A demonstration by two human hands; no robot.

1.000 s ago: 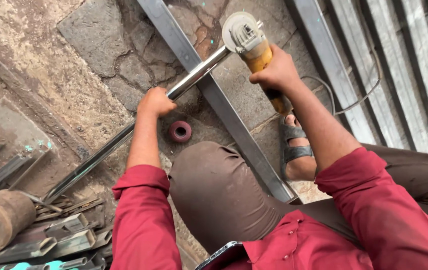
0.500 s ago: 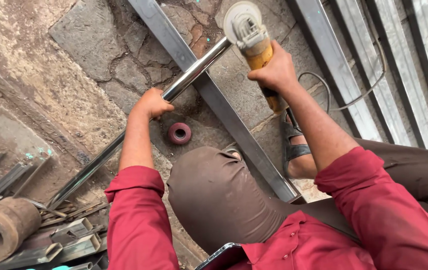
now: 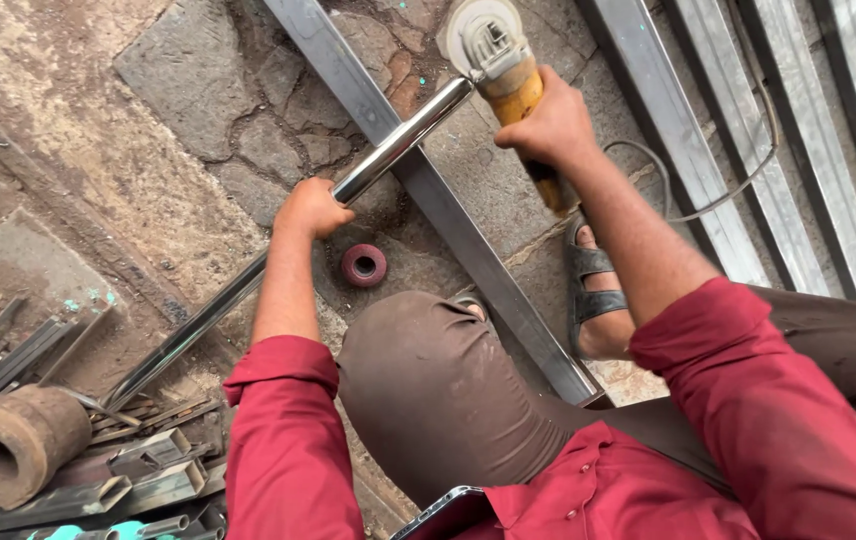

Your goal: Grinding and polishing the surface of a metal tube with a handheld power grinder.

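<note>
Head view, looking down on a crouching worker in a red shirt. The left hand (image 3: 310, 208) is wrapped around a long polished round steel tube (image 3: 388, 152), which lies slantwise across a flat grey steel bar (image 3: 448, 215) on the cracked stone floor (image 3: 198, 110). The right hand (image 3: 553, 125) is clenched on the body of a yellow-handled angle grinder (image 3: 498, 60), its disc meeting the tube's upper end.

Risks, as judged: the round tube may roll or kick under the disc, since only one bare hand steadies it; the grinder's grey cable (image 3: 708, 200) trails beside a sandalled foot (image 3: 593, 290) and could snag; sparks would reach unprotected fingers and toes.

No packages, labels or signs are visible. A small dark-red ring-shaped wheel (image 3: 363, 265) lies near the left wrist, probably a spare abrasive. A rusty brown pipe stub (image 3: 13, 445) and scrap metal offcuts (image 3: 138, 470) occupy the lower left.
</note>
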